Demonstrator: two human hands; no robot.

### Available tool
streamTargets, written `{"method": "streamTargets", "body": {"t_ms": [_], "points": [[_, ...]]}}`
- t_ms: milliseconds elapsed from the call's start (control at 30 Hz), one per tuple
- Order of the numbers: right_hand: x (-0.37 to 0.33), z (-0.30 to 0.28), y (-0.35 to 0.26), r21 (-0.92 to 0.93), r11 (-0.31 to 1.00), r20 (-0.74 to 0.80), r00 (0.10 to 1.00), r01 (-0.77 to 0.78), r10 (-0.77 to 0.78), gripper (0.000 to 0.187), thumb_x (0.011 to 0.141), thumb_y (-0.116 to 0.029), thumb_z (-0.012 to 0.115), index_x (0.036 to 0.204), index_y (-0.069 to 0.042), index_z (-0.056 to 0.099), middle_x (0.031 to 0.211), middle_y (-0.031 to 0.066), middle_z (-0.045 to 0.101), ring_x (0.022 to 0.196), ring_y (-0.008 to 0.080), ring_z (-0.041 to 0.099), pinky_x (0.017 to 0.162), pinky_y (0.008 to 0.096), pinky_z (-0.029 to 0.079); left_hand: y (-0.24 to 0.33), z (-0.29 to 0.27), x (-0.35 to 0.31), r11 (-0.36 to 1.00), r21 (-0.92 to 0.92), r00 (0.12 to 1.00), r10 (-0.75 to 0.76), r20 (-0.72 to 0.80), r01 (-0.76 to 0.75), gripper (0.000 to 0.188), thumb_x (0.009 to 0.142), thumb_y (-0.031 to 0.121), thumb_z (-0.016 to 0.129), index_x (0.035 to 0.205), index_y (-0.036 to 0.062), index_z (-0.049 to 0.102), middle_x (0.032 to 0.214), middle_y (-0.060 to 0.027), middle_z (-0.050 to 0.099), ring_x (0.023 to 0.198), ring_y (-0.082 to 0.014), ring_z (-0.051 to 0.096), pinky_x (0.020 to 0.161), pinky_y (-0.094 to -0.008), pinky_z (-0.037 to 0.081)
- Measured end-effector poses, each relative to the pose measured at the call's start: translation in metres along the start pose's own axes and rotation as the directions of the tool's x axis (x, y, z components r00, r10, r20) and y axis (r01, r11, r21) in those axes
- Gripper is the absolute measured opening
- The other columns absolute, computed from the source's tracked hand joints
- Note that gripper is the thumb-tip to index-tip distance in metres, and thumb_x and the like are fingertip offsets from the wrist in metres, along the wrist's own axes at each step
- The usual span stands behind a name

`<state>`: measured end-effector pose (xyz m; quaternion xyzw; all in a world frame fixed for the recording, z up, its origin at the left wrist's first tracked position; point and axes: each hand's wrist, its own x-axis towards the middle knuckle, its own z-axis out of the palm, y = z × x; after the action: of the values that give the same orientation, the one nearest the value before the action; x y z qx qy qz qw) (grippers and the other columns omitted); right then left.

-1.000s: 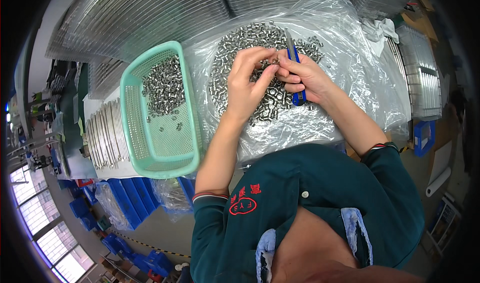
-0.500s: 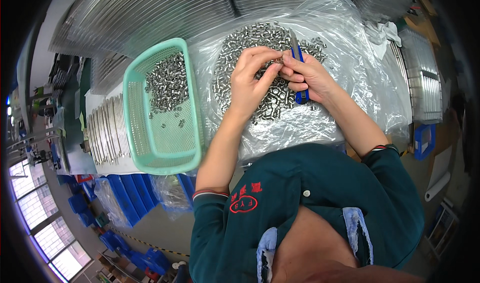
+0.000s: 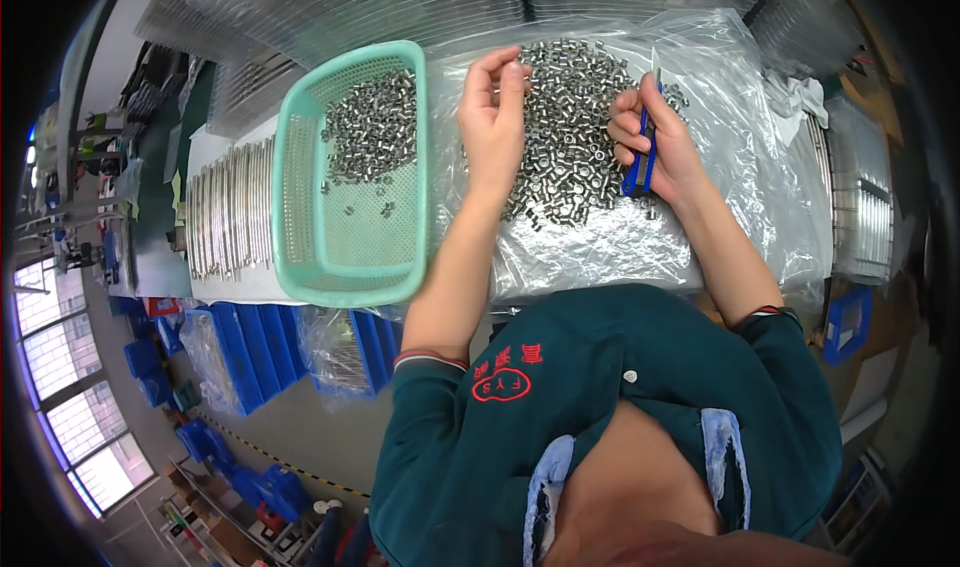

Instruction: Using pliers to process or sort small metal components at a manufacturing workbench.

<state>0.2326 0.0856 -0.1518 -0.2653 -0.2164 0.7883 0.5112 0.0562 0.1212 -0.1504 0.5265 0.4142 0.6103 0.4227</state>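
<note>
Workshop desk [image 3: 640,257] is covered with one clear plastic sheet [image 3: 740,157], and one big heap of small metal nuts [image 3: 575,117] sits on it, way too many to count. One mint-green mesh basket [image 3: 350,257] just left of the heap has a smaller batch of the same nuts. Two hands over the pile: left hand [image 3: 495,117] has fingertips pinched together, can't tell on what; right hand [image 3: 655,142] has its grip closed around one blue-handled tool [image 3: 640,167].
</note>
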Motion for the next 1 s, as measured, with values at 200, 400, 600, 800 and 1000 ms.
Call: {"method": "streamTargets", "body": {"t_ms": [200, 400, 600, 800, 1000], "points": [[0.002, -0.004, 0.000, -0.022, 0.998, 0.049, 0.997, 0.067, -0.066, 0.047, 0.090, -0.048, 0.035, 0.076, -0.007, 0.053, 0.062, -0.0028, 0.042, 0.053, 0.0049, 0.041, 0.051, 0.0231, 0.046, -0.011, -0.013, 0.000, 0.576, 0.788, 0.971, 0.042, 0.236, -0.217, 0.011, 0.074, 0.016, 0.061, 0.084, 0.0103, 0.063, 0.093, -0.0063, 0.057, 0.096, -0.0255, 0.048, 0.086, -0.0372, 0.035], [0.002, -0.004, 0.000, -0.029, 0.994, 0.035, 0.994, 0.104, -0.103, 0.047, 0.090, -0.048, 0.035, 0.077, -0.006, 0.053, 0.068, 0.0001, 0.045, 0.057, 0.0061, 0.044, 0.052, 0.0241, 0.048, -0.014, -0.014, -0.004, 0.385, 0.859, 0.941, 0.095, 0.326, -0.336, 0.012, 0.072, 0.017, 0.063, 0.082, 0.0115, 0.062, 0.110, -0.0062, 0.053, 0.110, -0.0275, 0.042, 0.094, -0.0445, 0.026], [0.001, -0.002, 0.002, -0.043, 0.994, 0.057, 0.994, 0.099, -0.097, 0.045, 0.090, -0.045, 0.037, 0.079, -0.005, 0.052, 0.071, 0.0014, 0.047, 0.058, 0.0062, 0.044, 0.049, 0.0235, 0.046, -0.016, -0.015, -0.005, 0.325, 0.884, 0.940, 0.051, 0.338, -0.336, 0.014, 0.071, 0.017, 0.065, 0.083, 0.0119, 0.062, 0.114, -0.0070, 0.052, 0.116, -0.0288, 0.038, 0.096, -0.0450, 0.024], [-0.001, -0.001, 0.003, -0.120, 0.989, 0.037, 0.996, 0.084, -0.080, 0.041, 0.091, -0.041, 0.040, 0.084, -0.003, 0.053, 0.071, 0.0008, 0.047, 0.053, 0.0046, 0.042, 0.042, 0.0183, 0.039, -0.011, -0.010, 0.000, 0.510, 0.779, 0.930, 0.159, 0.330, -0.364, 0.012, 0.073, 0.012, 0.063, 0.085, 0.0093, 0.062, 0.110, -0.0083, 0.053, 0.112, -0.0277, 0.042, 0.095, -0.0487, 0.027], [-0.004, 0.013, 0.001, -0.131, 0.991, -0.061, 0.998, -0.042, 0.034, 0.020, 0.085, -0.021, 0.057, 0.093, -0.003, 0.052, 0.072, -0.0020, 0.048, 0.051, -0.0010, 0.039, 0.036, 0.0114, 0.028, -0.001, 0.008, -0.010, 1.000, -0.014, 0.921, -0.013, 0.390, 0.020, 0.014, 0.080, 0.008, 0.060, 0.093, 0.0047, 0.060, 0.109, -0.0090, 0.053, 0.100, -0.0186, 0.052, 0.082, -0.0299, 0.043]]}}
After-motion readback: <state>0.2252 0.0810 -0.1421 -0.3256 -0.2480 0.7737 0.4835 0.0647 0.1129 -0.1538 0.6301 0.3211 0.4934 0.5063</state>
